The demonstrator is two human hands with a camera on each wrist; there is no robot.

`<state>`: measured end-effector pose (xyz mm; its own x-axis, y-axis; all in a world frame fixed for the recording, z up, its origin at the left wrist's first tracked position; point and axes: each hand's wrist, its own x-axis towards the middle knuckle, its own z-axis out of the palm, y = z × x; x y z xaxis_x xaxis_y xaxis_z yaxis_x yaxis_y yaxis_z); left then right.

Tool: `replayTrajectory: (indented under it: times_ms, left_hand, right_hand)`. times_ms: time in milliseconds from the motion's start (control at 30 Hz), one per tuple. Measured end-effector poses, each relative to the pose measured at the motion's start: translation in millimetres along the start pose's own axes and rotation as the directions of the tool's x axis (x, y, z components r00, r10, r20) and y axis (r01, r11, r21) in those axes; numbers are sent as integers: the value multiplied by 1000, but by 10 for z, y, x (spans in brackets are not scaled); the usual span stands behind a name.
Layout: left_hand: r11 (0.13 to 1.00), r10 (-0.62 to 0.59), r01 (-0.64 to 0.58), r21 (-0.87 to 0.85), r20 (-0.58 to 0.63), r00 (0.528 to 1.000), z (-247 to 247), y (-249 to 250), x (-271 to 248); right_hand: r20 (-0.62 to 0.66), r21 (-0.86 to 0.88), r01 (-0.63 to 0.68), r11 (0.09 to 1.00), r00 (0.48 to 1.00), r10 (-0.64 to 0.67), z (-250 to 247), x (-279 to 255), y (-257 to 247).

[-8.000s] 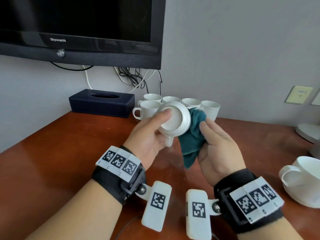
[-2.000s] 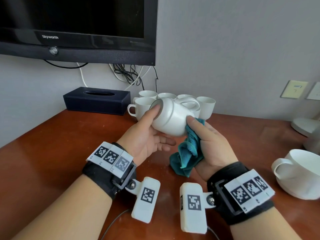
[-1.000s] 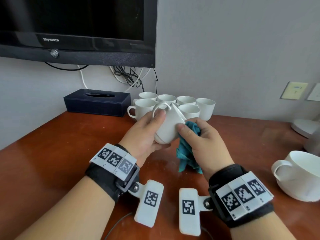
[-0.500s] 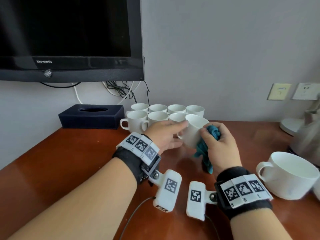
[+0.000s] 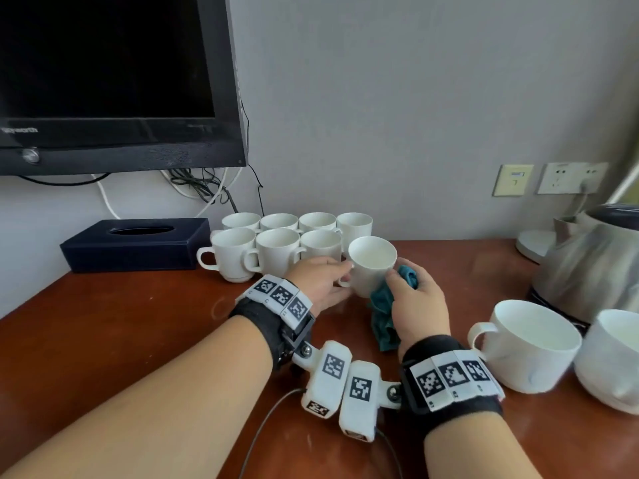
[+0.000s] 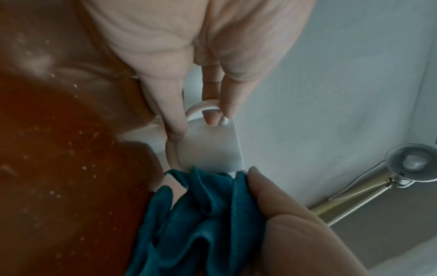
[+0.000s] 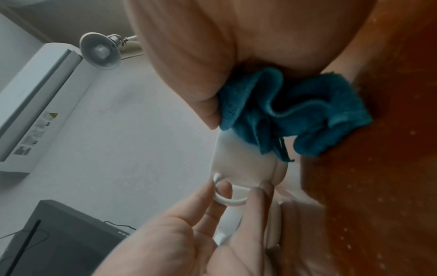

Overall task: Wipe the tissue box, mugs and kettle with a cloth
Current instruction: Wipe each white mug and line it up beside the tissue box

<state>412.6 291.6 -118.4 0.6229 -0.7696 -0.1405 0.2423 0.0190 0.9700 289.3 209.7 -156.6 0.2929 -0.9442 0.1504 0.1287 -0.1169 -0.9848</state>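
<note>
An upright white mug [image 5: 372,264] is held just right of the cluster of several white mugs [image 5: 276,243] at the back of the wooden table [image 5: 121,323]. My left hand [image 5: 321,281] pinches its handle [image 6: 205,106], with one fingertip through the loop [image 7: 223,186]. My right hand [image 5: 415,302] grips the teal cloth [image 5: 382,312] and presses it against the mug's right side [image 7: 243,164]. The dark blue tissue box [image 5: 135,248] lies at the back left. The steel kettle [image 5: 594,267] stands at the right edge.
Two large white cups [image 5: 525,344] [image 5: 612,361] sit at the front right, close to my right wrist. A black TV [image 5: 114,81] hangs above the tissue box, with cables [image 5: 200,188] behind the mugs. The kettle base [image 5: 536,243] and wall sockets [image 5: 570,178] are at the back right.
The mug went from lying tilted in my hands to upright, and was carried forward to the right end of the mug cluster. My left hand shifted from the body to the handle.
</note>
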Motion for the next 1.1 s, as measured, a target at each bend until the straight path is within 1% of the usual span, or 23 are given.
replayTrajectory:
  times_ms: [100, 167, 267, 333, 433, 467, 500, 567, 600, 633, 700, 833, 967, 1100]
  left_hand:
    - [1000, -5, 5, 3, 6, 1000, -6, -31, 43]
    - [999, 21, -21, 44, 1, 1000, -25, -48, 96]
    - [973, 46, -47, 224, 11, 999, -57, -24, 184]
    - [953, 35, -33, 301, -1, 999, -77, 40, 207]
    - [872, 95, -69, 485, -28, 995, -99, 134, 232]
    - [851, 104, -68, 520, -41, 994, -114, 152, 260]
    - [858, 89, -59, 511, -36, 995, -124, 168, 279]
    - [903, 47, -33, 429, -23, 999, -142, 168, 342]
    - [912, 26, -19, 409, -12, 1000, -132, 172, 330]
    - [898, 42, -36, 439, -4, 999, -133, 165, 338]
    - [810, 116, -90, 580, -7, 993, -148, 137, 389]
    - [762, 120, -100, 640, 11, 993, -138, 142, 438]
    - [783, 116, -128, 608, 59, 992, -89, 183, 448]
    - [796, 89, -126, 591, 91, 992, -81, 163, 485]
  right_hand:
    - [18, 25, -44, 999, 999, 43, -5, 21, 18]
    - [26, 29, -58, 998, 998, 58, -6, 28, 19]
    - [42, 30, -76, 997, 996, 75, -1, 42, 16]
    - [58, 35, -99, 994, 994, 97, 1, 44, 29]
    - [72, 66, -146, 987, 987, 141, 25, 38, 62]
    - [73, 72, -159, 985, 985, 154, 36, 45, 73]
    - [76, 73, -169, 983, 984, 163, 50, 60, 86]
    - [78, 68, -178, 982, 982, 172, 75, 100, 103]
    - [77, 64, -179, 982, 982, 174, 86, 124, 102]
    - [79, 58, -179, 982, 982, 174, 97, 147, 99]
    - [89, 35, -170, 985, 982, 167, 117, 197, 92]
    - [120, 5, -163, 987, 980, 161, 139, 307, 77]
    - [169, -7, -149, 989, 974, 148, 161, 418, 65]
    - [167, 4, -149, 989, 975, 146, 202, 495, 53]
